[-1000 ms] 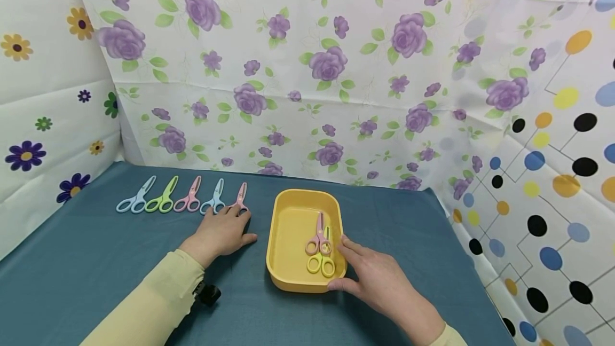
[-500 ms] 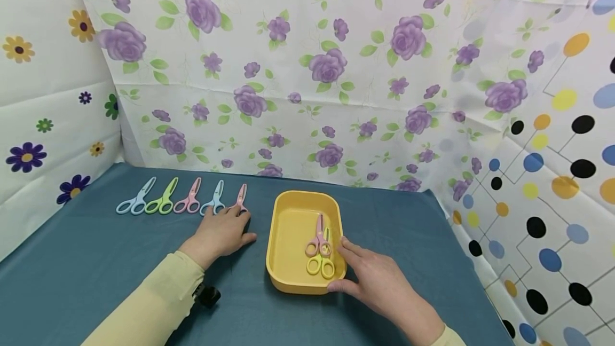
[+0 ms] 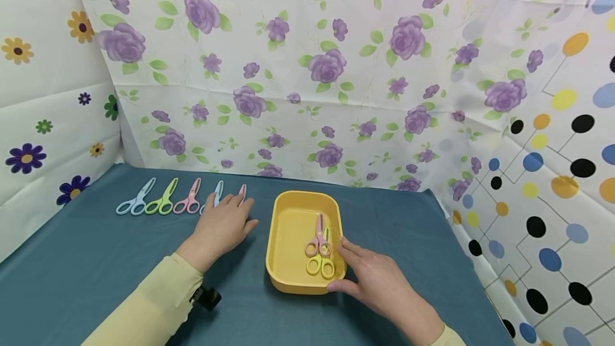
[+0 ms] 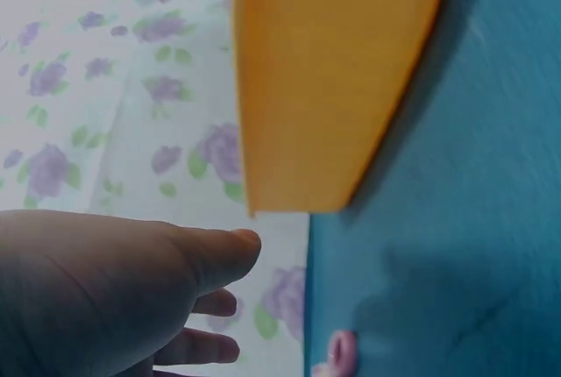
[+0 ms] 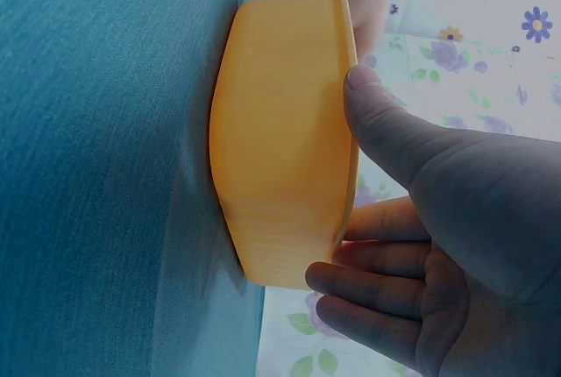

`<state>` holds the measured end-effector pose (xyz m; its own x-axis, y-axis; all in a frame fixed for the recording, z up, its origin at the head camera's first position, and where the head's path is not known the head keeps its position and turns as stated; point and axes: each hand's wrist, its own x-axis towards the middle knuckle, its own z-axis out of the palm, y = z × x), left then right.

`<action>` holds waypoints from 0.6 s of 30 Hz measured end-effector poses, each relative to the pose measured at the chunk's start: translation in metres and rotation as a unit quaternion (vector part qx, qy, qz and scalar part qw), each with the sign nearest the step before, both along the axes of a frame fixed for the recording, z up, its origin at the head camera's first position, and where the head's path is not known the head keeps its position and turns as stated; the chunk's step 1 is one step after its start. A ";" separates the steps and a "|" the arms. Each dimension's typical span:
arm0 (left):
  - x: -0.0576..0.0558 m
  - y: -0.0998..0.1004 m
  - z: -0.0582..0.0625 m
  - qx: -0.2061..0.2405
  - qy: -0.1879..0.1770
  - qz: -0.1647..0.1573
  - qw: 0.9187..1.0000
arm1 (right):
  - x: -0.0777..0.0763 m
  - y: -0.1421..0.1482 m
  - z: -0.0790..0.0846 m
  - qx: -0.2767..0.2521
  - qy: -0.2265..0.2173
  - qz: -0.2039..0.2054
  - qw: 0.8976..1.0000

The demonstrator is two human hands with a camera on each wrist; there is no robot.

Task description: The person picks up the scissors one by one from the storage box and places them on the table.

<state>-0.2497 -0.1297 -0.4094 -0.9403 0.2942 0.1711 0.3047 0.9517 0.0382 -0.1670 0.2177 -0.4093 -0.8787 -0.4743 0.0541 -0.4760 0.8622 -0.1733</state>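
My left hand (image 3: pixel 222 226) is over the right end of a scissors row, fingers extended. It partly covers a pink pair of scissors (image 3: pixel 242 192) and a light blue pair of scissors (image 3: pixel 218 192). In the left wrist view the fingers are apart from the pink scissors' handle loop (image 4: pixel 343 352). A yellow tray (image 3: pixel 281 239) stands in the middle, holding pink scissors (image 3: pixel 319 234) laid across yellow scissors (image 3: pixel 314 266). My right hand (image 3: pixel 379 282) rests against the tray's near right corner. In the right wrist view its thumb touches the rim and its fingers lie fairly straight along the side.
Further left in the row lie blue scissors (image 3: pixel 138 199), green scissors (image 3: pixel 163 199) and another pink pair of scissors (image 3: pixel 191 199). A dark blue cloth (image 3: pixel 240 308) covers the table. A floral curtain (image 3: pixel 298 122) stands behind, with patterned cloth at both sides.
My left hand has risen a little off the rightmost pink scissors and now hides more of their handles and the light blue pair's. The right hand and tray have stayed put.
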 end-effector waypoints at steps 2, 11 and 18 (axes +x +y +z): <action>0.004 0.003 0.005 -0.001 0.004 -0.005 1.000 | 0.000 0.000 0.000 0.000 0.000 0.000 1.000; 0.022 0.021 0.019 -0.006 0.013 -0.049 0.999 | -0.001 0.001 0.000 -0.002 0.001 0.005 1.000; 0.033 0.039 0.023 -0.012 0.015 -0.086 0.996 | -0.001 0.001 0.000 -0.004 -0.001 0.006 1.000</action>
